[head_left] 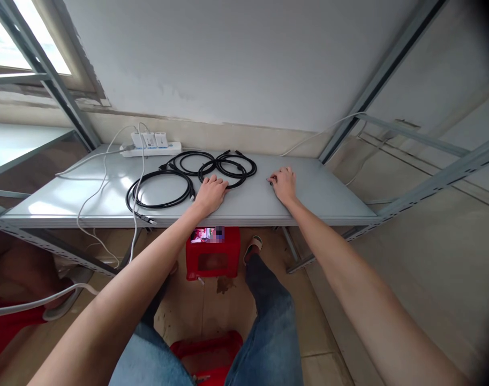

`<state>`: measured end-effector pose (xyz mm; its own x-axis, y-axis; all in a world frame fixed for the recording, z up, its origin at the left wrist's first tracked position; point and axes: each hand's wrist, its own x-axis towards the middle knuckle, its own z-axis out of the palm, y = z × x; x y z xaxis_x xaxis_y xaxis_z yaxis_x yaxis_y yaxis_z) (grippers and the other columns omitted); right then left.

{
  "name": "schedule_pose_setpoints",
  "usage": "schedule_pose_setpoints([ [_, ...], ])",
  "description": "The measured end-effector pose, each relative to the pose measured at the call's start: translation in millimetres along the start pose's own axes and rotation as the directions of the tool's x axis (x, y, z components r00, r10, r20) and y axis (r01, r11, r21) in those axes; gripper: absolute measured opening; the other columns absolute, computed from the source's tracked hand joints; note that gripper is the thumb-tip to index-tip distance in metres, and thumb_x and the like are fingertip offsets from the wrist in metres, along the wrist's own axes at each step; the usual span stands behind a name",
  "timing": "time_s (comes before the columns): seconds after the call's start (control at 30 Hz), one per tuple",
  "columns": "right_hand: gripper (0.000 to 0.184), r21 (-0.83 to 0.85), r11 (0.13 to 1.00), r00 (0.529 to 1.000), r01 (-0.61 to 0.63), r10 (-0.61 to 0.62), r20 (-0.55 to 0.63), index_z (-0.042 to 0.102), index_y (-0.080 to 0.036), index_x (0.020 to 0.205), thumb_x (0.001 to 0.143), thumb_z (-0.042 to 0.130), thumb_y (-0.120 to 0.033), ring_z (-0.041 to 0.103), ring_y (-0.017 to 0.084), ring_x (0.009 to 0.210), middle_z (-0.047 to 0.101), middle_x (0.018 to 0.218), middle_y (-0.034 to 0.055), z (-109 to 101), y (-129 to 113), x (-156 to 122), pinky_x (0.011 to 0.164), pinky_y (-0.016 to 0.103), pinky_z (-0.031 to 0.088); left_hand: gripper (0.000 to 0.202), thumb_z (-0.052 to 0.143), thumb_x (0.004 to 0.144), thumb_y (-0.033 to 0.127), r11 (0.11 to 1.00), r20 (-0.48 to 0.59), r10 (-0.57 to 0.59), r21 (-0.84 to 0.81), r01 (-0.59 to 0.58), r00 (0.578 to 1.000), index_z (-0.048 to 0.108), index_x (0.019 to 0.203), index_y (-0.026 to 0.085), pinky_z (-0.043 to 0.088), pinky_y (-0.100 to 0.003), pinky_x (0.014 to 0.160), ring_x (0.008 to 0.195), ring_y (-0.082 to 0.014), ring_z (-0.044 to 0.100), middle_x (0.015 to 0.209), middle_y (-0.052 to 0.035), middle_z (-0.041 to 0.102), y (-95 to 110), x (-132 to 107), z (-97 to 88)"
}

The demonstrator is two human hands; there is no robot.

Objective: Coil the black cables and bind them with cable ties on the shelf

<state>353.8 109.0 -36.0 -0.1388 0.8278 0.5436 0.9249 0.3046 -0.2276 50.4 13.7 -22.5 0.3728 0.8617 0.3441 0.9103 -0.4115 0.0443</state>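
Several coiled black cables lie on the grey shelf top. My left hand (212, 195) rests at the lower edge of the middle coil, its fingers curled over this black cable (241, 182). Another cable coil (159, 206) lies just left of that hand, with one plug end hanging near the front edge. Farther right, my right hand (285, 185) is on the bare grey surface, fingers closed in a pinch. A small dark bit shows at its fingertips, too small to name. Behind the left hand, a further cable coil (196, 153) overlaps the others.
A white power strip (170, 150) with adapters stands at the back left. White cords (106, 170) trail over the front edge. Metal uprights (383, 80) frame the shelf (320, 206). Below are a red stool (213, 262) with a lit phone (202, 235) and, at left, another person's leg (31, 271).
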Motion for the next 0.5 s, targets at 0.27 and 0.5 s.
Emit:
schedule_pose_setpoints([
  [0.27, 0.031, 0.069, 0.997, 0.990, 0.023, -0.013, -0.137, 0.074, -0.020, 0.093, 0.110, 0.055, -0.037, 0.057, 0.036, 0.113, 0.068, 0.102, 0.0154, -5.2, 2.0, 0.9, 0.099, 0.052, 0.048, 0.034, 0.042, 0.113, 0.030, 1.000, 0.017, -0.001, 0.024, 0.001, 1.000, 0.073, 0.116, 0.017, 0.043, -0.050, 0.102, 0.123, -0.0383, 0.059, 0.116, -0.0184, 0.076, 0.4, 0.3, -1.7],
  [0.5, 0.038, 0.266, 0.963, 0.955, 0.048, 0.033, -0.295, 0.060, -0.026, 0.093, 0.115, 0.042, -0.051, 0.060, 0.029, 0.097, 0.065, 0.091, 0.0093, -4.5, 2.3, -2.4, 0.095, 0.050, 0.052, 0.034, 0.042, 0.112, 0.031, 1.000, 0.011, -0.003, 0.008, 0.003, 1.000, 0.073, 0.114, 0.018, 0.044, -0.051, 0.104, 0.124, -0.0383, 0.059, 0.116, -0.0189, 0.076, 1.9, -1.5, -6.0],
])
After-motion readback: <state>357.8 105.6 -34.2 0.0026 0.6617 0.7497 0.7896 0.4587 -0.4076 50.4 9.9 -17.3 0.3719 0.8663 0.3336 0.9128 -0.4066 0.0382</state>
